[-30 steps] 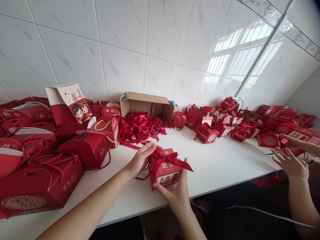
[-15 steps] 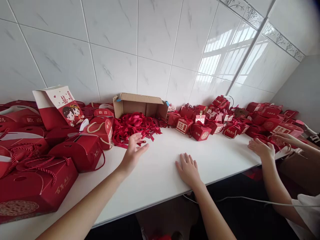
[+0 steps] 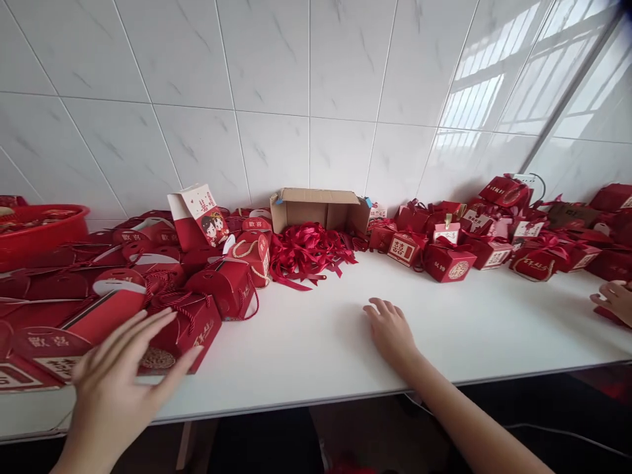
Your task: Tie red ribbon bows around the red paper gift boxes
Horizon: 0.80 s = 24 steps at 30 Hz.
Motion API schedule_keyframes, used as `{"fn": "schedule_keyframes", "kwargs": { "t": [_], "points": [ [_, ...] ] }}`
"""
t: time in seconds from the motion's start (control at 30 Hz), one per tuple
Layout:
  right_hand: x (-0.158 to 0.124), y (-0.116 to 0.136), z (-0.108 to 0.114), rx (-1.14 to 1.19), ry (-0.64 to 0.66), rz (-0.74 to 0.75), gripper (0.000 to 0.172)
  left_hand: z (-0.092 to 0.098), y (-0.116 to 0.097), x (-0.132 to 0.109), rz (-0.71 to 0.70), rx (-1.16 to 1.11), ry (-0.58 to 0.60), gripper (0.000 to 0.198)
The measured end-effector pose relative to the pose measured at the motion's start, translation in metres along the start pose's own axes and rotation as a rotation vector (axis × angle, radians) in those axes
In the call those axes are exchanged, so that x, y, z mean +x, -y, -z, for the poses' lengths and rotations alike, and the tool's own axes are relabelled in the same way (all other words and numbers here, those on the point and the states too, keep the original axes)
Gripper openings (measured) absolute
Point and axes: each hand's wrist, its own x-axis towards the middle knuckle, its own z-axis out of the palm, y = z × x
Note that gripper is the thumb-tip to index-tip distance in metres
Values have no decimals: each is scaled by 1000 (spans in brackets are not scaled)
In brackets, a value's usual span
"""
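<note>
Red rope-handled box point(image 3: 198, 322) stands just beyond our left hand point(image 3: 118, 375), whose fingers are spread apart; we cannot confirm contact. Our right hand point(image 3: 392, 332) is palm-down at the white table point(image 3: 316, 342), fingers slightly parted. Farther out, red ribbons point(image 3: 311, 250) lie heaped at the open cardboard carton point(image 3: 318, 196); ribbon-tied boxes point(image 3: 448, 268) stand to its right.

The one camera sits on the person's head and looks forward and down over the white table point(image 3: 311, 349) to the tiled wall point(image 3: 271, 72) behind it. It is close to the left hand point(image 3: 118, 385), which looks big low on the left, and a bit farther from the right hand point(image 3: 392, 331). The wall fills the top, and the table's front edge runs across low down.
</note>
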Motion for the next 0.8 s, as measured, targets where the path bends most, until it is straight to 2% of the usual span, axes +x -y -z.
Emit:
{"fn": "schedule_keyframes", "kwargs": {
  "t": [0.07, 0.13, 0.3, 0.47, 0.6, 0.7, 0.8],
  "points": [
    [13, 12, 0, 10, 12, 134, 36, -4, -9, 4, -41, 298, -87, 46],
    [29, 27, -3, 33, 22, 228, 33, -3, -14, 1, -101, 425, -74, 35],
    [82, 68, -16, 101, 4, 330, 31, 5, -28, -23, -274, 339, 38, 32],
    [123, 94, -29, 184, -6, 243, 31, -7, -61, -31, -482, 210, 215, 47],
    [116, 90, -29, 274, 7, 186, 26, -23, -78, -21, -464, 163, 253, 47],
    [95, 79, -22, 396, 0, 191, 22, -33, -85, -13, -432, 97, 304, 43],
    [74, 60, -9, 550, -48, 113, 17, -40, -89, -5, -397, -6, 357, 40]
  ]
}}
